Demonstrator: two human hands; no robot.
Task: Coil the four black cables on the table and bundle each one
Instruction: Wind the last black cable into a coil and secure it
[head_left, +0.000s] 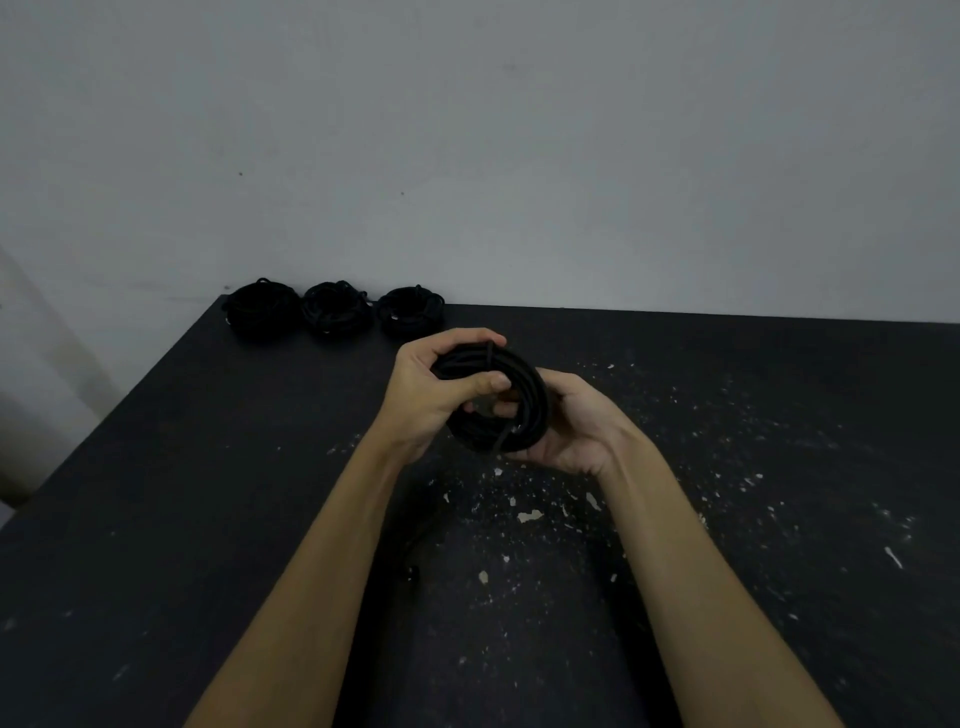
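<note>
Nearby, three coiled bundles (332, 310), far table edge (675, 314)

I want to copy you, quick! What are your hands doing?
Left hand: gripping the top of the cable coil.
Right hand: cupping the same coil from below, fingers curled round it.

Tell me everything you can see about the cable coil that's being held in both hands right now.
The held coil is a black cable, rubbery-looking, wound into a compact ring of several turns with an open centre. It is lifted above the dark table, tilted toward the camera. The left hand grips its upper left side, thumb pressed across the turns; the right hand cups its lower right edge. A strand crosses the turns at top, another at the bottom. Whether it is fully tied cannot be told.
</note>
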